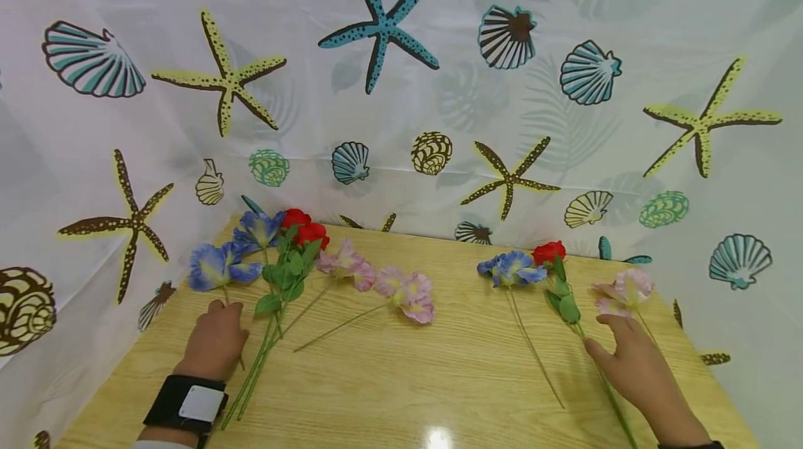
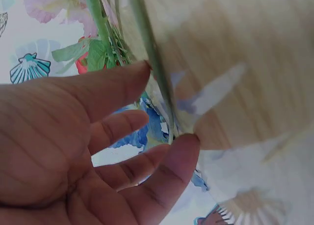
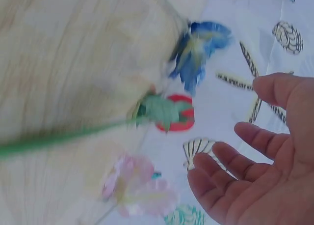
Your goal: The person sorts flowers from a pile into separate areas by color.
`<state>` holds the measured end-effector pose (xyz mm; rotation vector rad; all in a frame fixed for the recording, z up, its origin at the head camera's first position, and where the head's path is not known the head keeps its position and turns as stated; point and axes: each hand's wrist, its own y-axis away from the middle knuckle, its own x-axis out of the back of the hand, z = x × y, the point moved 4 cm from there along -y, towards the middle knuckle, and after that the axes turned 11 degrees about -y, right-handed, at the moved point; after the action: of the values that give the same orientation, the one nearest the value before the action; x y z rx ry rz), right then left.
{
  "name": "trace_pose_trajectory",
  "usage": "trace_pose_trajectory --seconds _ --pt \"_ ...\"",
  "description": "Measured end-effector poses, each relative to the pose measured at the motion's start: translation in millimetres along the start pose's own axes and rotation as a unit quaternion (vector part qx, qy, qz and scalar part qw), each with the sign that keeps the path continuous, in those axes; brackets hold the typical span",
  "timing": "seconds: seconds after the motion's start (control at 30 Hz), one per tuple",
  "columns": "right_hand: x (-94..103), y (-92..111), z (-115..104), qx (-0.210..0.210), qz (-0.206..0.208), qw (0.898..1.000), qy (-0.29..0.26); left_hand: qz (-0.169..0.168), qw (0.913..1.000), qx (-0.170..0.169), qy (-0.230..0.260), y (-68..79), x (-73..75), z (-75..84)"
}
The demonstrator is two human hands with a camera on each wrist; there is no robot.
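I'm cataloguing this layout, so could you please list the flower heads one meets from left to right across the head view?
Two blue flowers, two red roses, a pink flower, a second pink flower, a lone blue flower, a single red rose, a third pink flower.

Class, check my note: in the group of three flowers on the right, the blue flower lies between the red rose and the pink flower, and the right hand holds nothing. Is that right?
Not quite: the middle flower is wrong. The head view shows the red rose between the blue flower and the pink flower. The right hand does hold nothing.
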<state>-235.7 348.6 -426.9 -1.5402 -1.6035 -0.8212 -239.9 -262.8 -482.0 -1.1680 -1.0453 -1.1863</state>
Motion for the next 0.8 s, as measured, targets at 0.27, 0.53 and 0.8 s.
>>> trace_pose_trajectory --seconds 0.27,0.53,0.8 --pt "18.8 7.2 28.0 -0.027 0.018 0.999 0.01 0.009 0.9991 0.04 0.005 6.7 7.4 -7.3" --pt "26.3 10.1 53.7 -0.042 0.024 0.998 0.029 0.004 0.9978 0.066 0.003 10.6 13.2 -15.8" --pt "24.9 12.2 65.8 -0.047 0.015 0.996 0.076 -0.002 0.9977 0.068 0.005 11.3 7.2 -18.6"
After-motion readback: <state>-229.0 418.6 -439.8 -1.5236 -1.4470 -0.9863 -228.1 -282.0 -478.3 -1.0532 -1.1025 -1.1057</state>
